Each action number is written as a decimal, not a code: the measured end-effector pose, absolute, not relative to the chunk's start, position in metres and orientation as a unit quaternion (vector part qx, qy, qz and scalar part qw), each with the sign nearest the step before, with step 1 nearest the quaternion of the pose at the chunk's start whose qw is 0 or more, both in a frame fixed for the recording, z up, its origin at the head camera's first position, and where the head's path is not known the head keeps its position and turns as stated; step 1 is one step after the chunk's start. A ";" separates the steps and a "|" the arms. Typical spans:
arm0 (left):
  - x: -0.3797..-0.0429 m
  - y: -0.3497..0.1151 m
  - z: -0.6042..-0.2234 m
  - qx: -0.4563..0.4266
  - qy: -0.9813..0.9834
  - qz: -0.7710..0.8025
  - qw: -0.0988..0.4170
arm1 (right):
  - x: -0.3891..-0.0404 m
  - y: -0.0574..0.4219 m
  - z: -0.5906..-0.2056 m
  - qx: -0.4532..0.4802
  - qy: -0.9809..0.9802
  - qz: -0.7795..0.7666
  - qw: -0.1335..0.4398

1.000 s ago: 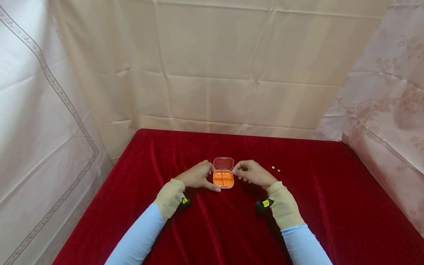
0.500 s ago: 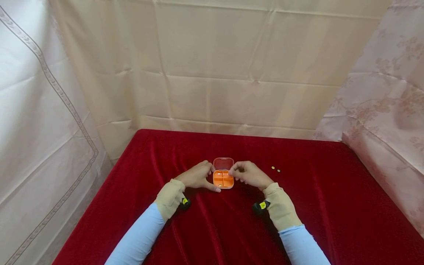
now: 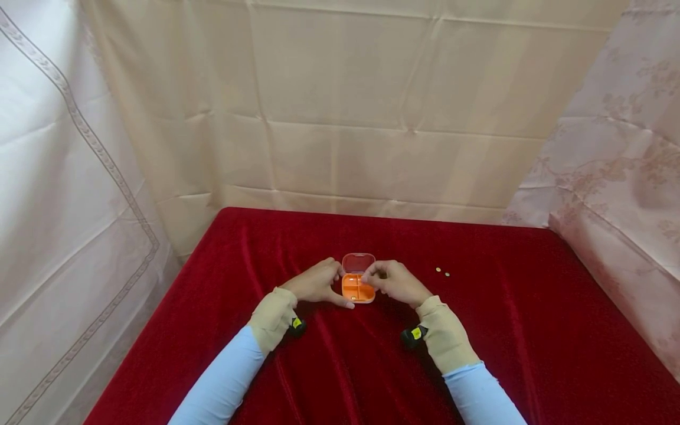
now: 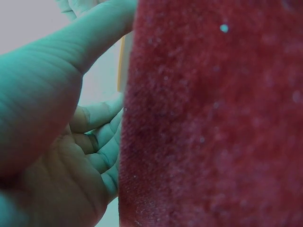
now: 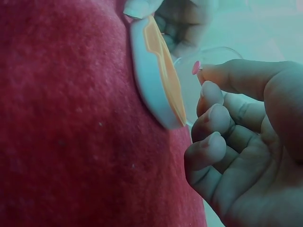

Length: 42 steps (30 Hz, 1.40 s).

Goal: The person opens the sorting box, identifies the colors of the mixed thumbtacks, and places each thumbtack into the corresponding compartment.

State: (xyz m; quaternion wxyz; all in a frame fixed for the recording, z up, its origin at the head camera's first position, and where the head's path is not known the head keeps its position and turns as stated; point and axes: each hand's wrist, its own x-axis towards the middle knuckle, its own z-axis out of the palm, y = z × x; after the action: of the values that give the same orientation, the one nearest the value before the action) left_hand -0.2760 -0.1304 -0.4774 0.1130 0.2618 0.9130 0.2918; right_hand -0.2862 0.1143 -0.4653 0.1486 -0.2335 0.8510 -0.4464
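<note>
An orange pill box (image 3: 349, 281) with divided compartments stands on the red cloth, its clear lid (image 3: 358, 262) raised at the back. My left hand (image 3: 317, 281) holds the box from the left, thumb at the front corner and fingers behind. Over the right-hand compartments is my right hand (image 3: 398, 283). In the right wrist view its thumb and forefinger pinch a small pink-headed stud (image 5: 196, 67) with a thin metal stem, apart from the box. A tiny gold-coloured piece (image 3: 353, 298) lies in the front left compartment. The left wrist view shows mostly cloth and palm.
Two tiny round pieces, one yellowish (image 3: 438, 269) and one paler (image 3: 447, 274), lie on the red-covered table (image 3: 504, 330) right of the box. Beige and floral curtains hang behind and at the sides.
My right hand has moved left, from beside the box's right edge to over its right-hand compartments. The left hand and the box have stayed in place.
</note>
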 end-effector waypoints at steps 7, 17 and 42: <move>-0.277 -0.131 -0.477 0.263 0.913 0.290 0.113 | -0.285 0.107 -0.466 -0.241 0.857 -0.439 0.123; -0.278 -0.131 -0.478 0.269 0.912 0.289 0.109 | -0.284 0.099 -0.473 -0.257 0.872 -0.409 0.087; -0.279 -0.131 -0.480 0.271 0.914 0.284 0.102 | -0.279 0.089 -0.478 -0.252 0.890 -0.379 0.040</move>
State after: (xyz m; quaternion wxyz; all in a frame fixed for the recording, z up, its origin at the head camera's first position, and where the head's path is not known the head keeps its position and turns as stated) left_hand -0.2792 -0.1313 -0.4800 0.1022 0.2714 0.9139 0.2840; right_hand -0.2793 0.0894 -0.4782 0.0397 -0.2523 0.8895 -0.3788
